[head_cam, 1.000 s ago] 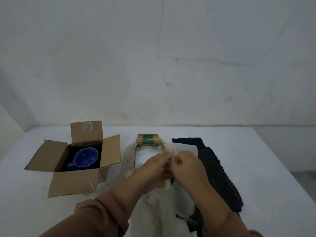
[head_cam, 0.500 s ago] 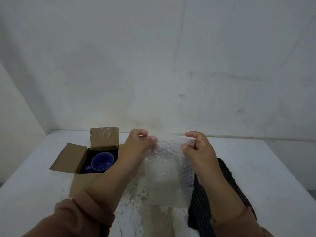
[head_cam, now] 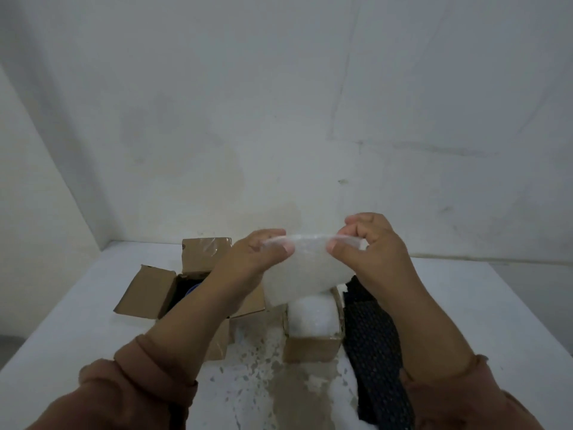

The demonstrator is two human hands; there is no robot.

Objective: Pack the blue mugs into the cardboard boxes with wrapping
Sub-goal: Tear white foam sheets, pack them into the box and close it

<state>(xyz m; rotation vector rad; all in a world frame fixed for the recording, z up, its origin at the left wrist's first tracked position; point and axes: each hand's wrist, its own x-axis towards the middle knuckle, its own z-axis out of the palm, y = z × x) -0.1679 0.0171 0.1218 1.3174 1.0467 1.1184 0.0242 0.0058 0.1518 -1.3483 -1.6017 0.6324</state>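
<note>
Both my hands hold a sheet of clear bubble wrap [head_cam: 297,276] up in the air by its top edge. My left hand [head_cam: 257,254] pinches its left corner and my right hand [head_cam: 369,243] pinches its right corner. Below the sheet stands a small cardboard box [head_cam: 313,347] filled with white wrapping [head_cam: 311,316]. To the left is an open cardboard box [head_cam: 148,288] with its flaps spread; only a sliver of the blue mug [head_cam: 190,291] inside shows past my left forearm.
A black honeycomb-patterned wrap [head_cam: 376,349] lies on the white table [head_cam: 496,321] to the right of the small box. A stained patch [head_cam: 257,377] marks the table in front of the boxes. A white wall stands close behind.
I have lifted the bubble wrap sheet off the small box and raised it, tilting its top edge toward me. The camera has shifted, so the boxes now sit lower in view.
</note>
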